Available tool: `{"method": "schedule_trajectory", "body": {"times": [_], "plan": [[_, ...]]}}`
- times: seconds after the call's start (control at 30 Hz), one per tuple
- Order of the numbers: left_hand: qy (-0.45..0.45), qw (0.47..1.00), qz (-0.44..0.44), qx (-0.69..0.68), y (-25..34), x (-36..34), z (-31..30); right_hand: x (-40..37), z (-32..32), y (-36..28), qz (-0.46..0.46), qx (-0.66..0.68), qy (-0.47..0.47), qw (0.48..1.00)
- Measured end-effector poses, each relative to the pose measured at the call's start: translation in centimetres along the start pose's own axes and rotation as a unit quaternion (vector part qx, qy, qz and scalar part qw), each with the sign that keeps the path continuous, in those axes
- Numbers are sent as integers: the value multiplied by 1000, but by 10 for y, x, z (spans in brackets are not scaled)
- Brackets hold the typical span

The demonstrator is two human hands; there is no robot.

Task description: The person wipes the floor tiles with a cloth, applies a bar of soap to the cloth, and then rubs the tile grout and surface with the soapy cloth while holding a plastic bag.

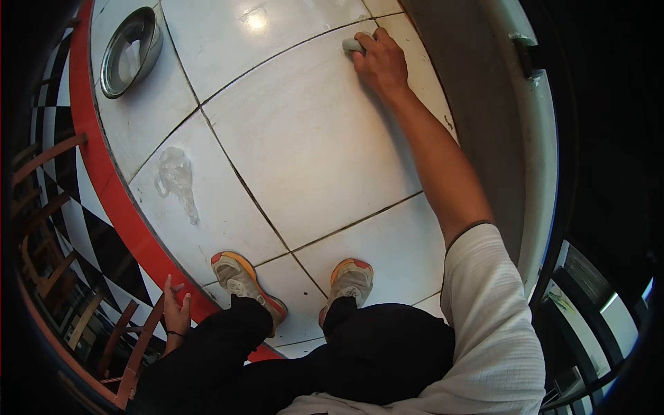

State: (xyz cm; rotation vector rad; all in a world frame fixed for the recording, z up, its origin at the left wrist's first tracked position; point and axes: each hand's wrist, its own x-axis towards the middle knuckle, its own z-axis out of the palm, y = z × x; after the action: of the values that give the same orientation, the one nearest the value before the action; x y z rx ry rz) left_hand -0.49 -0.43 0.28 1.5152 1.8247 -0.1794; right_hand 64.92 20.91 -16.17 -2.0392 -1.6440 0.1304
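Note:
My right hand [382, 63] reaches far out along the floor, its fingers closed over a small grey cloth [353, 46] bunched against a white tile near a dark grout line. Part of the cloth is hidden under the fingers. Low on the left, my left hand [177, 315] hangs beside my knee with its fingers apart and nothing in them. It is nearest to the red floor border [153, 257]. A crumpled clear plastic bag [176, 178] lies on the tiles ahead of my left shoe.
At the upper left stands a metal bowl [148, 63] with something whitish inside. My shoes [351, 280] rest on the white tiled floor [311, 145]. Wooden chairs [48, 162] line the left, over a black-and-white checkered floor. A pale metal edge [543, 145] runs along the right.

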Motion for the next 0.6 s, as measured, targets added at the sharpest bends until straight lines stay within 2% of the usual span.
{"method": "schedule_trajectory", "body": {"times": [0.13, 0.2, 0.27, 0.3, 0.4, 0.47, 0.6], "plan": [[11, 1000, 3, 0, 9, 2, 11, 32, 5, -19, 54, -19, -6, 998], [13, 1000, 24, -10, 19, 6, 14, 13, -7, -27, 61, -12, -38, 997], [14, 999, 47, 9, 23, 12, 18, -30, -27, -26, 49, -4, -57, 997], [12, 999, 38, 25, 28, 14, 18, -62, -36, -23, 35, 2, -59, 998], [1, 996, 83, 37, 23, 22, 14, -169, -75, -17, 13, 14, -67, 998], [-7, 997, 71, 41, 18, 24, 11, -239, -95, -10, 10, 7, -71, 997], [-24, 997, 55, 58, 6, 19, 5, -270, -102, -14, 28, 9, -79, 996]]}}
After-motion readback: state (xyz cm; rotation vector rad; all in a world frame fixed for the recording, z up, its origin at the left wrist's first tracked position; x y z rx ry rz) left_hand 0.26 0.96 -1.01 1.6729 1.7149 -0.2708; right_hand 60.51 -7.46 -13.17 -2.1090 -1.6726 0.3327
